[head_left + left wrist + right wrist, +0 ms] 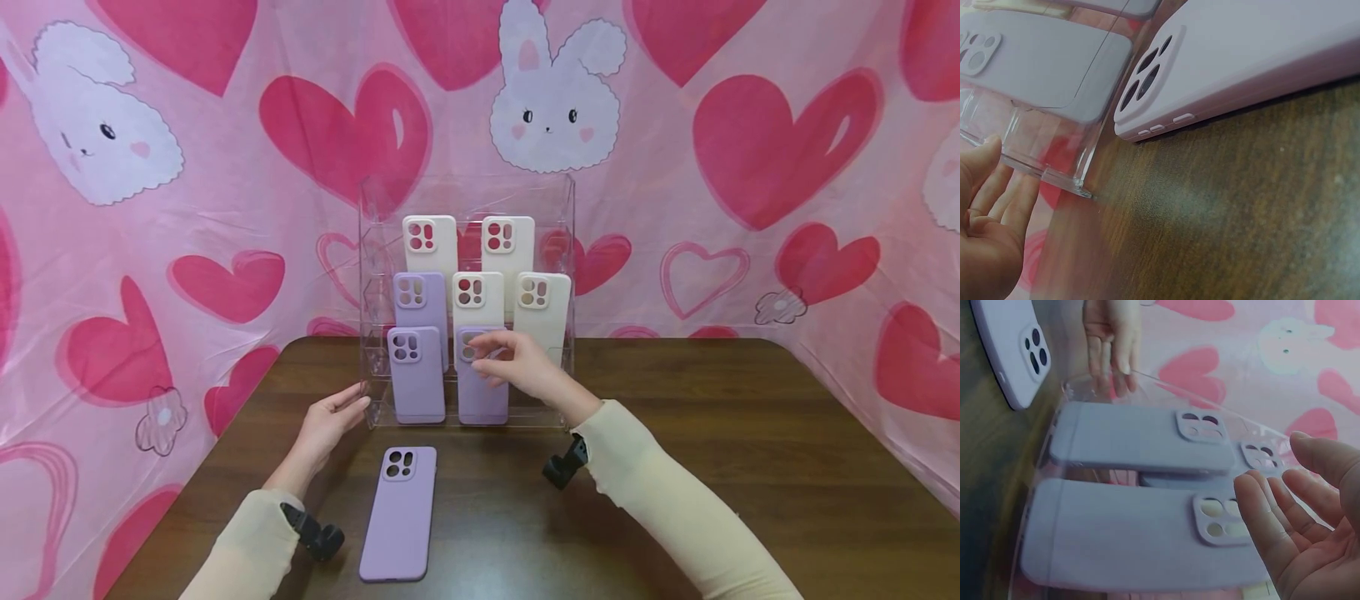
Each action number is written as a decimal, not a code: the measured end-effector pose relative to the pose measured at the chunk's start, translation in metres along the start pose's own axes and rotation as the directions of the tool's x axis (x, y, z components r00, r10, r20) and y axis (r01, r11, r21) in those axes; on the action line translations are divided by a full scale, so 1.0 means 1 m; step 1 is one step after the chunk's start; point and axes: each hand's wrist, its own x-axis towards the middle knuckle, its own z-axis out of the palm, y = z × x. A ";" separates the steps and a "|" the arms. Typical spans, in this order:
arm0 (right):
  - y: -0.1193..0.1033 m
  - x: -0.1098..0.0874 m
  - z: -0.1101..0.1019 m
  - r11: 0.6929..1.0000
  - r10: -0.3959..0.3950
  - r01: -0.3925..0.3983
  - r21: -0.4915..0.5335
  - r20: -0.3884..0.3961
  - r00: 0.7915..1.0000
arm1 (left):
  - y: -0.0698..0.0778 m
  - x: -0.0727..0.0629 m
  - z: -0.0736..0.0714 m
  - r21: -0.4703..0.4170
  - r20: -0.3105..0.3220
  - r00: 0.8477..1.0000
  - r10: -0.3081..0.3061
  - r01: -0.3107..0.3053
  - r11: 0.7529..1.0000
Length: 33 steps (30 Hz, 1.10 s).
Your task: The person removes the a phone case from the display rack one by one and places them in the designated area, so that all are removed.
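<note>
A clear stepped display rack (468, 192) holds several phone cases. In its front row stand two purple cases, a left one (417, 383) and a right one (483, 400). My right hand (525, 367) hovers before the upper part of the right one, fingers loosely bent with nothing between them; it partly hides the camera cutout. Beside the rack's lower left edge is my left hand (326, 425), fingers extended and at or touching the clear side; exact contact is hard to tell. A loose purple phone case (399, 517) lies on the table in front, cutout end toward the rack.
Behind the front row stand another purple case (420, 292) and cream-white cases, one in the middle (478, 304), one at right (542, 312), two on top (431, 250). The brown wooden table (675, 467) meets a pink heart-and-rabbit backdrop (465, 125).
</note>
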 end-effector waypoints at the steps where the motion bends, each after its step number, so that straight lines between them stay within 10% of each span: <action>1: -0.001 0.000 -0.002 1.000 -0.001 0.001 -0.001 -0.011 1.000 | 0.000 0.000 0.000 0.000 -0.001 1.000 0.000 0.000 1.000; 19: 0.007 0.006 -0.032 0.999 0.024 -0.030 -0.031 -0.182 0.983 | 0.002 -0.001 0.000 0.017 0.000 1.000 -0.008 0.008 1.000; 33: 0.024 0.008 -0.034 1.000 0.021 -0.023 -0.007 -0.170 0.985 | 0.002 -0.001 0.000 0.021 -0.004 1.000 -0.012 0.012 1.000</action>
